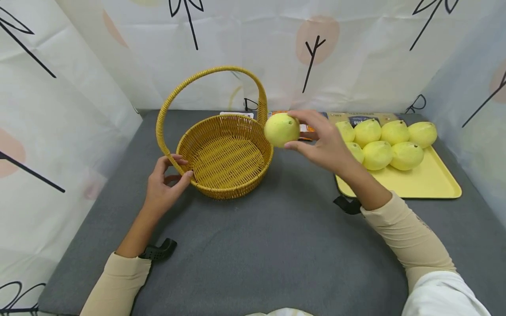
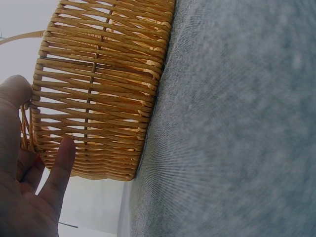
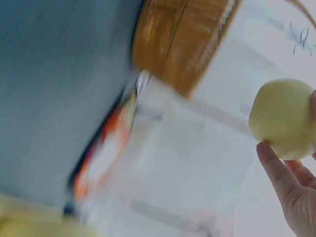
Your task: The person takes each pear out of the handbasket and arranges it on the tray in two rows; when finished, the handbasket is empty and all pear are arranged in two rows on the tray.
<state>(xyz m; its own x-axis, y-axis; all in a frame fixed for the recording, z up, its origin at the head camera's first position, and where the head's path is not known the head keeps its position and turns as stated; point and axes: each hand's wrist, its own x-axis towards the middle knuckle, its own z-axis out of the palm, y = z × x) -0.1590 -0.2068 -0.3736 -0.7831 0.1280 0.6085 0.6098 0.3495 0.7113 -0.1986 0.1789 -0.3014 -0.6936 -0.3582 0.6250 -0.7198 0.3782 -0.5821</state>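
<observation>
A woven yellow-brown basket with a tall arched handle stands on the grey table, with nothing inside it. At its left rim my left hand grips the basket where the handle meets the side; the left wrist view shows the thumb at the rim and a finger along the weave. My right hand pinches a rounded pale yellow fruit between thumb and fingers, raised near the basket's right rim. The right wrist view shows the same fruit at the fingertips, well above the table.
At the right, a yellow tray bears several more of these fruits. Flat packages, one orange and one tan, lie along the table's back edge. Patterned white cloth hangs behind and at both sides.
</observation>
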